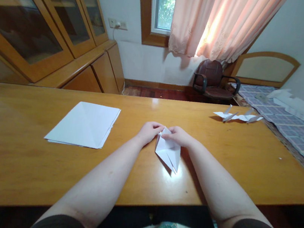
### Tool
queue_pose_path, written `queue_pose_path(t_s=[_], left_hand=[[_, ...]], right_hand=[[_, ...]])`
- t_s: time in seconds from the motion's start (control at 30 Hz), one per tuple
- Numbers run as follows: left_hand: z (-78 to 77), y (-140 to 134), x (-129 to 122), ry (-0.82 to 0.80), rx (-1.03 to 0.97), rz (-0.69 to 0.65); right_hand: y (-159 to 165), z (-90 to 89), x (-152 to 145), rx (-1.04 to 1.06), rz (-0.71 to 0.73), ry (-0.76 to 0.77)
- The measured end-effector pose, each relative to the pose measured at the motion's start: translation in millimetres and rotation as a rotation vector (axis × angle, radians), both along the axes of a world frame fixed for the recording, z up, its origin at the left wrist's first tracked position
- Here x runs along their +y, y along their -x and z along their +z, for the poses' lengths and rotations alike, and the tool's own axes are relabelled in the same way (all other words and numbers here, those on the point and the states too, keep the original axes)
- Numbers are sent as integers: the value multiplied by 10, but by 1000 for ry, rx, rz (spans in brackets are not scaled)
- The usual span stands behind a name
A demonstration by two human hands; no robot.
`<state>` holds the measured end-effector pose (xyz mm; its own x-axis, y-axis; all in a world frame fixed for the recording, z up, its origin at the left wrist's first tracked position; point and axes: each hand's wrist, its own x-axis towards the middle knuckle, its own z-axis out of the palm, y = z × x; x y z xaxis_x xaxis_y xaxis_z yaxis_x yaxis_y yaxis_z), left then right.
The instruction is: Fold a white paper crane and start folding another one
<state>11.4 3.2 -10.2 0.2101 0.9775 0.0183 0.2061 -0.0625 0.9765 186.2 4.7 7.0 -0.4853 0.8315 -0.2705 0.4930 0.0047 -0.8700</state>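
Note:
A partly folded sheet of white paper lies on the wooden table in front of me, its split narrow points toward my body. My left hand pinches its far left edge, fingers closed on the paper. From the other side my right hand grips the upper part, thumb lying on top and the other fingers partly hidden behind. Both hands meet near the paper's far tip. To the left is a stack of square white paper sheets, slightly uneven at its right edge.
Folded white paper cranes stand at the table's far right. Small white scraps dot the right side of the table. Beyond it are an office chair, a bed and, left, a glass-door cabinet.

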Motion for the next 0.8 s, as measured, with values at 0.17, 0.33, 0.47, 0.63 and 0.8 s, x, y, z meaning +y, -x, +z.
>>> queue_pose_path(t_s=[0.17,0.33,0.47,0.63,0.8], left_hand=[[-11,27,10,21,-35,-2],[-25,35,19,31,-10,12],[-18,30,11,35,-19,13],[-7,21,1,59,-64,16],[1,7,-8,59,-73,26]], right_hand=[[-6,22,-12,16,-21,12],[-9,7,-5,25,-19,27],[-7,-2,-2,24,-19,23],[-1,3,-8,28,-24,27],[4,30,-19,15,-15,20]])
